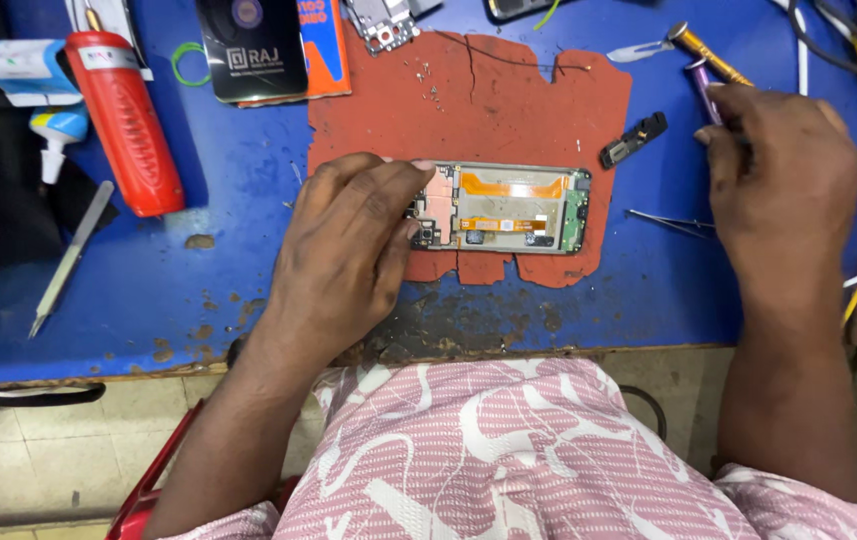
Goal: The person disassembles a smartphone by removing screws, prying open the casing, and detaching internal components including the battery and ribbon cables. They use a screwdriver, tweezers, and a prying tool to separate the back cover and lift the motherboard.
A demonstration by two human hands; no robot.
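Pink patterned shirt [508, 450], left hand [348, 250] steadying opened phone [508, 208], right hand [783, 170] near table edge [98, 375]

A repair workshop: a scratched blue work table [198, 300] holds an opened phone [508, 208], thin metal tweezers [673, 222] and a red rubber mat [488, 110].

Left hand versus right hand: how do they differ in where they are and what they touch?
The left hand rests on the red mat with fingertips on the left end of the opened phone; the right hand is off the mat, over the blue table.

The left hand holds no tool; the right hand closes around a purple-tipped tool.

Both are bare, backs up.
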